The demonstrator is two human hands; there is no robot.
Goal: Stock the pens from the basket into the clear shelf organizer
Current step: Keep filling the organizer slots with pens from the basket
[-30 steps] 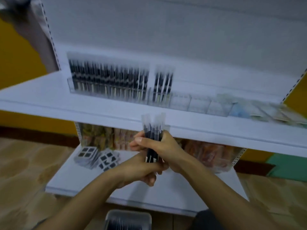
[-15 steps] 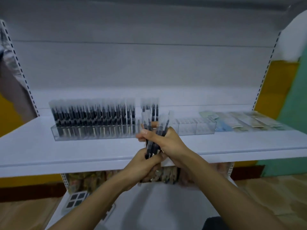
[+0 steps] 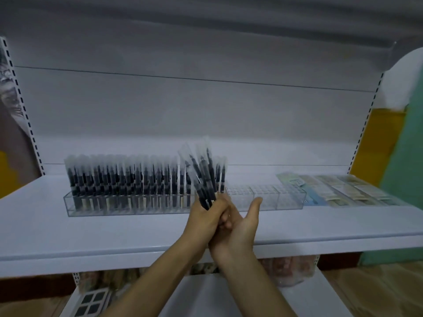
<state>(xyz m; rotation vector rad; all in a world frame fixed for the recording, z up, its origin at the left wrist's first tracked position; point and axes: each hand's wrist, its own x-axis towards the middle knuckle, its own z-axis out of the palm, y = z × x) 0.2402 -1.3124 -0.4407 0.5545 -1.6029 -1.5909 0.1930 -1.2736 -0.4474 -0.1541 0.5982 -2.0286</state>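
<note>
Before the organizer (image 3: 137,211), the left hand (image 3: 203,216) is gripping the pens (image 3: 206,177) alone while the right hand (image 3: 242,225) is opening away, freed to fill empty cells (image 3: 265,195) at 3 o'clock.

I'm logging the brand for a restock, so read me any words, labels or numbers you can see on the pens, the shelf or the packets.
No text here can be read.
Stocked pens: pale bands low on them, too blurred.
Held pens: nothing legible.
Flat packets on the right: print too small and blurred.
</note>
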